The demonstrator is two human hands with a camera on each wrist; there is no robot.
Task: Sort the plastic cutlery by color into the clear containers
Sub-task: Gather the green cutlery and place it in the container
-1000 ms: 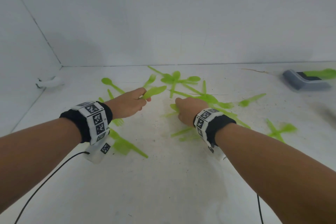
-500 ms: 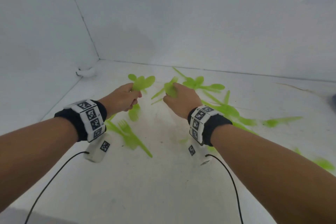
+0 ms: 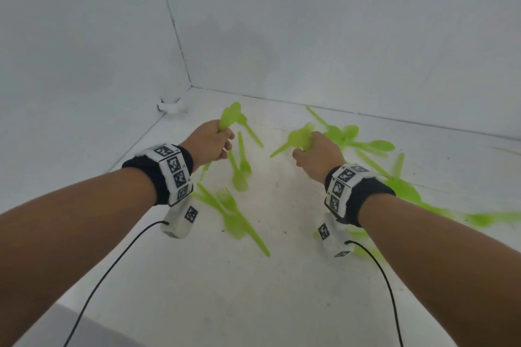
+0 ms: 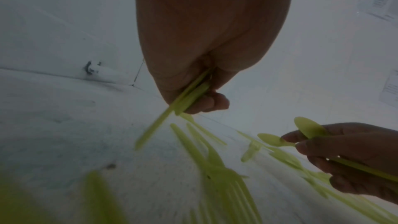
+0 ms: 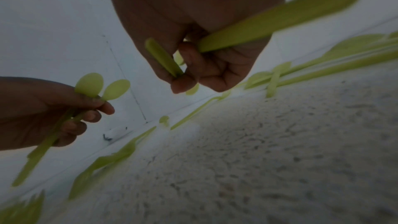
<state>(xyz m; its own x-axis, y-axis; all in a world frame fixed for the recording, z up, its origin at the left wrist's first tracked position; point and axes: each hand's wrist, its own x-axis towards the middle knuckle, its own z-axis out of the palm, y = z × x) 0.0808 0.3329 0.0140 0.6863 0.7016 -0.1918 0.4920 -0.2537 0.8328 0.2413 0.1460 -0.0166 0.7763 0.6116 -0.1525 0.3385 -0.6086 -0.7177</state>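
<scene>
Green cutlery (image 3: 239, 220) mostly loose on worktop (image 3: 253, 304), scattered centre to far right. Left hand (image 3: 210, 142) fingers curled round two spoons (image 5: 101, 89), right hand (image 3: 315, 156) gripping few pieces. No containers in view, so sorting looks barely started.

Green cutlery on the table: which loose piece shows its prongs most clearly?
The green fork lying just right of the left wrist, prongs pointing away from the person. The other loose pieces nearby show spoon bowls or are too blurred to tell.
</scene>
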